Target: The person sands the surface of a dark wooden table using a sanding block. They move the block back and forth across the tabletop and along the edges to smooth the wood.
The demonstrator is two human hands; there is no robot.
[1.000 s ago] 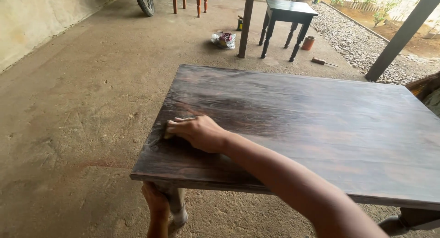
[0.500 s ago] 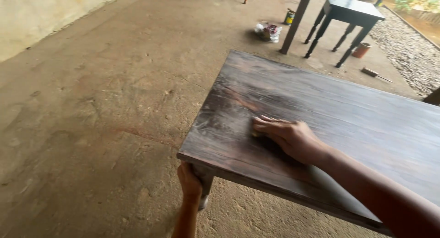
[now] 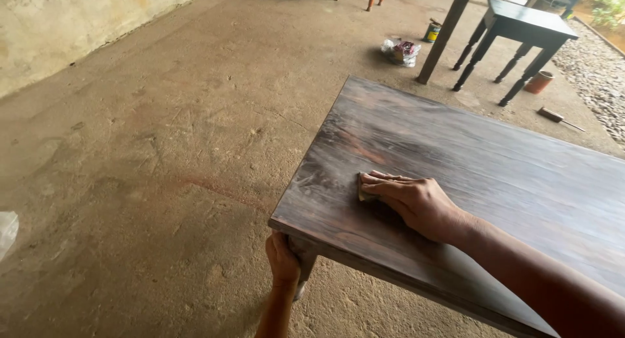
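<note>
A dark-stained wooden table top (image 3: 495,175) fills the right half of the view, its near-left corner rubbed pale. My right hand (image 3: 416,204) lies flat on that corner, pressing a small folded piece of sandpaper (image 3: 363,193) against the wood; only the paper's edge shows past my fingertips. Below the table's front edge my left hand (image 3: 282,260) grips the top of the corner leg (image 3: 303,268).
Bare concrete floor (image 3: 156,156) spreads to the left, with a rough wall (image 3: 78,26) beyond. At the back stand a small dark table (image 3: 521,32), a slanted post (image 3: 446,35), a paint can (image 3: 432,31), a plastic bag (image 3: 401,52), a clay pot (image 3: 539,82) and a brush (image 3: 553,115).
The view has swung left, so the table sits further right in frame. My right hand has slid slightly along the corner with the sandpaper. My left hand still holds the leg.
</note>
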